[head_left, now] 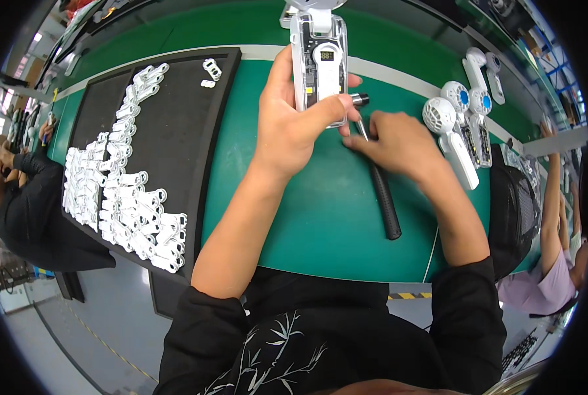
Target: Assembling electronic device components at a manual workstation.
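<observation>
My left hand [289,125] grips a handheld fan [325,62] upright, its thumb lying across the lower front. The fan has a clear casing with circuit parts showing, a white front panel with a small dark display, and a white head cut off by the top edge. To the right, my right hand [399,145] is closed over the metal shaft of a hammer [384,197], the thumb crossing the shaft. The hammer's black grip points toward me, and its head shows just beside the fan's lower end. The right fingers' undersides are hidden.
At left, a black tray [182,112] holds many small white plastic parts [126,197]. Several white fans [458,131] lie at the right, near a black mesh bag [514,210]. Everything rests on a green work table [294,230]. Other people sit at both sides.
</observation>
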{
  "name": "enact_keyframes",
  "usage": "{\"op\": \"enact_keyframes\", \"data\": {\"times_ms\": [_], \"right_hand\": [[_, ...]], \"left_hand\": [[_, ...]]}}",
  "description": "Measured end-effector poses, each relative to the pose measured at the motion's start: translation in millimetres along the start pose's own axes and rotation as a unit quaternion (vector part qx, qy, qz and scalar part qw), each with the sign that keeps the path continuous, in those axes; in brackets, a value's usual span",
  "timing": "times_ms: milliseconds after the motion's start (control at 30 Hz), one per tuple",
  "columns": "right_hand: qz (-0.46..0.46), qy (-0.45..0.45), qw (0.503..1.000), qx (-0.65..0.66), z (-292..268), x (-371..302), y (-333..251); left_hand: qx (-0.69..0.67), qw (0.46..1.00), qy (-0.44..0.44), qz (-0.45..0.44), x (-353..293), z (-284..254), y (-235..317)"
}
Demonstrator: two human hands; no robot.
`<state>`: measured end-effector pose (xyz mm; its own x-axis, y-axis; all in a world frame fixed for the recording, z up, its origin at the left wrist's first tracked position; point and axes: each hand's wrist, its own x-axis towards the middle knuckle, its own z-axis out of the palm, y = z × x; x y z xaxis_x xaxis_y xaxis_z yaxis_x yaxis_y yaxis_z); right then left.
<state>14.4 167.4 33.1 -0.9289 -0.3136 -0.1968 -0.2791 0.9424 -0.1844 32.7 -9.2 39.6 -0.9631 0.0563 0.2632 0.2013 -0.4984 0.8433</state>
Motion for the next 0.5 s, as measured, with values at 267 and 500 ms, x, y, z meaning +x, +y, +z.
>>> {"op": "enact_keyframes", "data": {"times_ms": [267,500], "right_hand": [[-0.017,0.101,0.947,0.304,-33.2,-9.8,-9.0],[-0.262,0.29,0.862,0.322,-28.1,-64.6,-21.9]], "left_hand": [[-0.067,0.996,0.064,0.002,4.4,-19.1,10.1],[-0.067,0.998,0.021,-0.009,1.6,-10.7,10.3]]}}
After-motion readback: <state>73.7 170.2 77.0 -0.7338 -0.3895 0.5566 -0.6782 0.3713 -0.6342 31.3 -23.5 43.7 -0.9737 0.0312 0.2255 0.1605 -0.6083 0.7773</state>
